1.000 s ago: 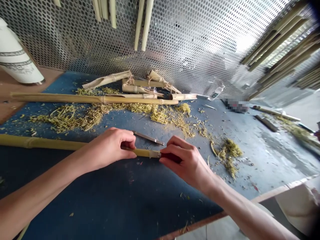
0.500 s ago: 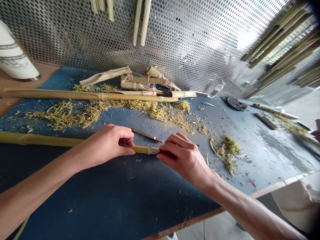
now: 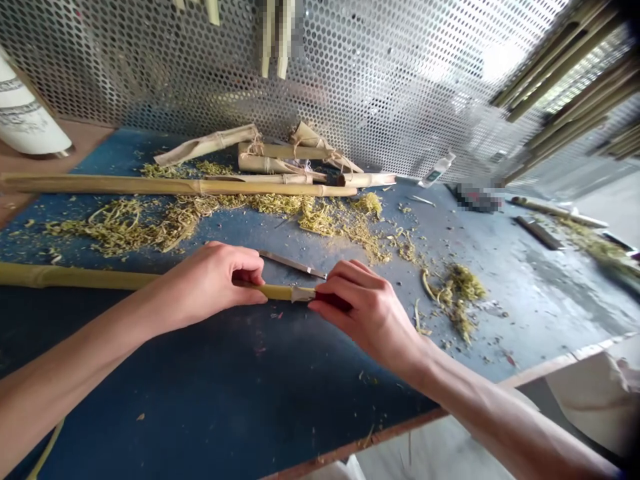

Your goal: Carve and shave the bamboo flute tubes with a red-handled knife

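A yellow-green bamboo pole [image 3: 95, 277] runs in from the left edge, passing behind my left forearm and fingers. My left hand [image 3: 220, 277] pinches it between thumb and fingers close to its right end. That end shows a pale greyish collar [image 3: 301, 294]. Just right of the collar, my right hand [image 3: 357, 297] is closed on a dark red, handle-like piece [image 3: 333, 301], mostly covered by the fingers. Whether this piece is joined to the pole I cannot tell. A slim metal tool [image 3: 293, 265] lies on the table behind, between both hands.
Another long bamboo pole [image 3: 165, 186] lies farther back on the blue table [image 3: 200, 393], by tied bamboo pieces [image 3: 285, 152]. Curly shavings [image 3: 320, 220] spread before it. A small clear bottle [image 3: 437, 169] stands by the perforated metal panel [image 3: 380, 67]. A white cylinder [image 3: 27, 113] is far left.
The view has shifted slightly, so the table's contents sit a little higher. Both hands keep their grips on the pole and the dark red piece.
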`<action>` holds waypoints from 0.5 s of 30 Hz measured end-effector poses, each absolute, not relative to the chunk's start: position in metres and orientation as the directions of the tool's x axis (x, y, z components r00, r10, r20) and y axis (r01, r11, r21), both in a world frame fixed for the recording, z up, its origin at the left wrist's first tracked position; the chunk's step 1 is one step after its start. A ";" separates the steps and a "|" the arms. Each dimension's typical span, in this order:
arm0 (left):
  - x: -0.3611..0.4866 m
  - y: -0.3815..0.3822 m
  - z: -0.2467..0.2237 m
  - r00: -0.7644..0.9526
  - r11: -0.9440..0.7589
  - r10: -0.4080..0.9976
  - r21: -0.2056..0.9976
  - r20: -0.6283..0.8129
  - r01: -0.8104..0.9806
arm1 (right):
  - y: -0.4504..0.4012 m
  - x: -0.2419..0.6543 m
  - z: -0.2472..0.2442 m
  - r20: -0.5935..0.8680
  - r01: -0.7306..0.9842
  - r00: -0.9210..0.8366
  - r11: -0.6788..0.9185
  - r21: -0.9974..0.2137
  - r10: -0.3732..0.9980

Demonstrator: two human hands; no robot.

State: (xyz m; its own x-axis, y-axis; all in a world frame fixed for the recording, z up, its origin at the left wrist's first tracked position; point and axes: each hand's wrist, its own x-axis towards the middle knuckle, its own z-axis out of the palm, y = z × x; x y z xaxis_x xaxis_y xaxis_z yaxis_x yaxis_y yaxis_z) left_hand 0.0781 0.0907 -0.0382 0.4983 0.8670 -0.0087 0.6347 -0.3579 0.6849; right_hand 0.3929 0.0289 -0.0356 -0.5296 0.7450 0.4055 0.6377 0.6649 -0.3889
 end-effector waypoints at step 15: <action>0.075 0.093 -0.033 0.482 -0.324 0.874 0.663 -0.063 0.675 | 0.029 0.389 -0.036 0.396 0.640 -0.502 0.638 -0.428 0.769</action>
